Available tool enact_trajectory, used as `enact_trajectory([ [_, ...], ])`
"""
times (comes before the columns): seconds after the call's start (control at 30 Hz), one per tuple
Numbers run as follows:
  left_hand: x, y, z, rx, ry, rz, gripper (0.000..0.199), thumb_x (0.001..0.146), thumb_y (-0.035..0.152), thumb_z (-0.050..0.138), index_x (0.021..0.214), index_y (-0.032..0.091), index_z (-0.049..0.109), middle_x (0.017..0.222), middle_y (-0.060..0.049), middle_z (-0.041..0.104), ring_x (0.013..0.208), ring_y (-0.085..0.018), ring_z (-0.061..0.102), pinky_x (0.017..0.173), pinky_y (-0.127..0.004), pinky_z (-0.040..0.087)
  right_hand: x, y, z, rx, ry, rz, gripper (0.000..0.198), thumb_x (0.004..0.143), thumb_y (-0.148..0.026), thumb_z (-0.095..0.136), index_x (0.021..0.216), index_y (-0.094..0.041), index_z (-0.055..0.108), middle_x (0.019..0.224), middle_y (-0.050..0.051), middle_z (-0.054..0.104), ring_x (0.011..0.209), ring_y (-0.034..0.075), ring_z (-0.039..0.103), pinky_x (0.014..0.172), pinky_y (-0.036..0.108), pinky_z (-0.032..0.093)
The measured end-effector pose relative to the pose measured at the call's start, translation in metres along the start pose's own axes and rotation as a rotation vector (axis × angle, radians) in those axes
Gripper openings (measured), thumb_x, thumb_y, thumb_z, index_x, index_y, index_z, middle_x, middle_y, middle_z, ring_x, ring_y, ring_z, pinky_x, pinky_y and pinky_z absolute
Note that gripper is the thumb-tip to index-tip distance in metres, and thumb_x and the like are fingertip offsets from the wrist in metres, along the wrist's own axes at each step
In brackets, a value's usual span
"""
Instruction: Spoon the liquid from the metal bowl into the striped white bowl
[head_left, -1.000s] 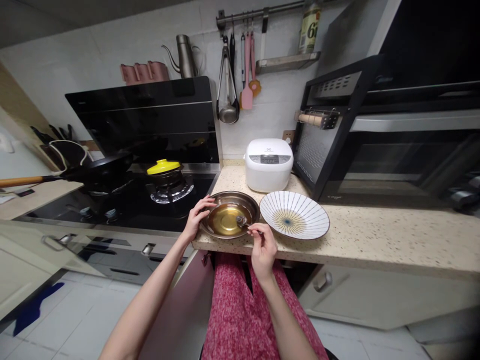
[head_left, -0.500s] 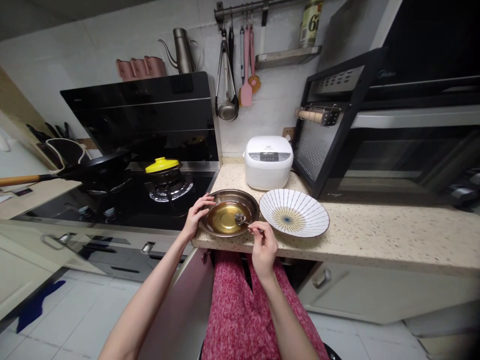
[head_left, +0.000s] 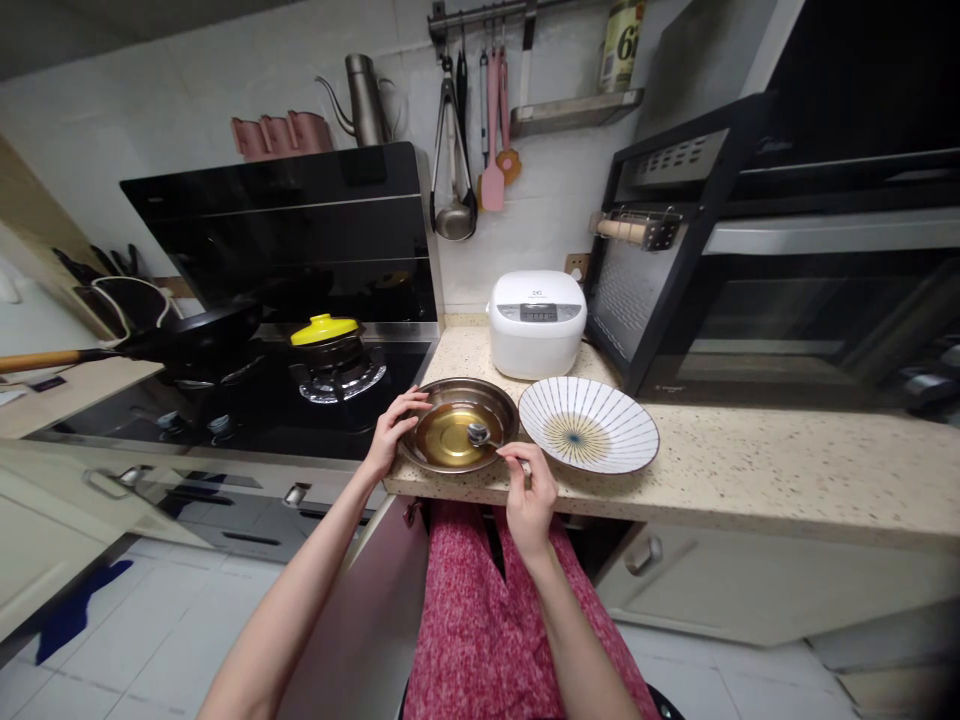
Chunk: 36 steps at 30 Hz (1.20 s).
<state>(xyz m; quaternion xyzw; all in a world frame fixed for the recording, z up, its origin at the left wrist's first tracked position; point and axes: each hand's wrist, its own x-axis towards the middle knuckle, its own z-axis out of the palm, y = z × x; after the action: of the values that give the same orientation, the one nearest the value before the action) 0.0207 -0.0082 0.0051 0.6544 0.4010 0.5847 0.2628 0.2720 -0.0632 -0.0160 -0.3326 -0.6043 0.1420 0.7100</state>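
A shallow metal bowl (head_left: 491, 404) with clear golden-looking liquid in it stands at the counter's front edge. My left hand (head_left: 391, 432) grips its left rim, with the fingers lying over the edge. In my right hand (head_left: 529, 492), thumb and fingers pinch the handle of a metal spoon (head_left: 478, 434). The spoon's head is inside the bowl, toward the right side of the liquid. Touching or nearly touching the bowl's right side is a wide white plate (head_left: 622, 408) with dark radiating lines and a yellowish centre.
Behind the plate stands a white rice cooker (head_left: 537, 335). To the left is a black gas hob (head_left: 255, 410) with a yellow-lidded pot (head_left: 324, 330) and a wok (head_left: 199, 335). A dark rack with an oven (head_left: 810, 330) fills the right. Below, a cabinet door (head_left: 375, 600) hangs open.
The spoon's head has shifted very slightly left within the bowl. My left hand, the bowl and the plate have stayed in place.
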Motion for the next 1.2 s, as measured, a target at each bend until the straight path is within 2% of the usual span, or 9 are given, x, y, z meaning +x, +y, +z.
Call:
enact_trajectory([
  [0.4, 0.000, 0.000, 0.000, 0.008, 0.002, 0.000, 0.025, 0.085, 0.028, 0.063, 0.101, 0.020, 0.081, 0.132, -0.010, 0.071, 0.147, -0.036, 0.044, 0.127, -0.058, 0.023, -0.002, 0.004, 0.007, 0.010, -0.029, 0.041, 0.018, 0.103, -0.023, 0.052, 0.094, -0.022, 0.067, 0.090, 0.003, 0.071, 0.088, 0.017, 0.068, 0.081, 0.030, 0.054],
  [0.9, 0.000, 0.001, 0.000, 0.007, 0.008, -0.002, 0.025, 0.084, 0.029, 0.064, 0.100, 0.020, 0.081, 0.131, -0.010, 0.071, 0.147, -0.036, 0.045, 0.128, -0.057, 0.022, 0.001, 0.009, 0.003, 0.055, -0.071, -0.048, 0.018, 0.101, -0.020, 0.052, 0.090, -0.022, 0.066, 0.090, 0.004, 0.073, 0.087, 0.018, 0.071, 0.080, 0.034, 0.057],
  [1.2, -0.001, 0.001, 0.000, 0.031, 0.006, -0.007, 0.026, 0.086, 0.030, 0.062, 0.101, 0.020, 0.081, 0.132, -0.010, 0.071, 0.148, -0.036, 0.043, 0.128, -0.057, 0.022, -0.003, 0.012, 0.002, 0.076, -0.039, 0.020, 0.019, 0.102, -0.025, 0.051, 0.090, -0.022, 0.066, 0.090, 0.004, 0.073, 0.085, 0.018, 0.070, 0.076, 0.033, 0.057],
])
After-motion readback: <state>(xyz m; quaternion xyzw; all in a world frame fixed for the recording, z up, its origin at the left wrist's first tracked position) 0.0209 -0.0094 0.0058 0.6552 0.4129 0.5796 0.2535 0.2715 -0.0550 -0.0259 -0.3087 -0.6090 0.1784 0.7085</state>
